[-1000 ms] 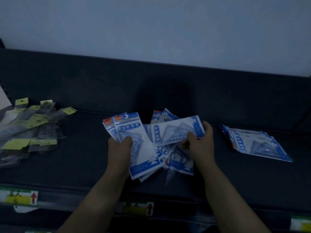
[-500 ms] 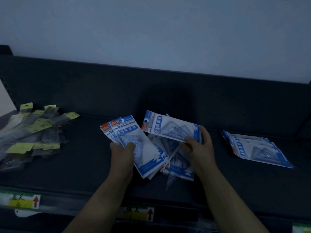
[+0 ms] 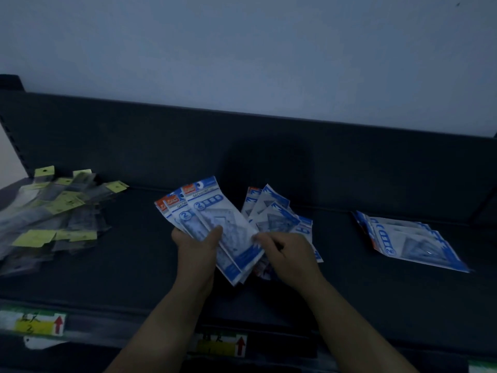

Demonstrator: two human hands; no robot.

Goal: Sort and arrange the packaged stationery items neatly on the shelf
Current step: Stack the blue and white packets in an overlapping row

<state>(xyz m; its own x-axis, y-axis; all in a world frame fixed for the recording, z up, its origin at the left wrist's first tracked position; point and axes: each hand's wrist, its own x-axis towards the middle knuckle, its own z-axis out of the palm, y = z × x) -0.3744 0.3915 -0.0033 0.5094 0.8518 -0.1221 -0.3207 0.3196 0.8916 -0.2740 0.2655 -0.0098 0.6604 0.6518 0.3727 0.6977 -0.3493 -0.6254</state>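
1 head-worn wide-angle camera, looking forward and down at a dark shelf.
It sits close above the shelf's front edge, facing the back panel and the pale wall behind. Both forearms enter from the bottom of the frame; the left hand and right hand meet on blue packets at mid-frame, near the lens.

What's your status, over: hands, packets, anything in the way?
Left hand grips fanned blue packets. Right hand at the fan's edge, grip unclear. Loose blue packets lie behind them; nothing blocks.
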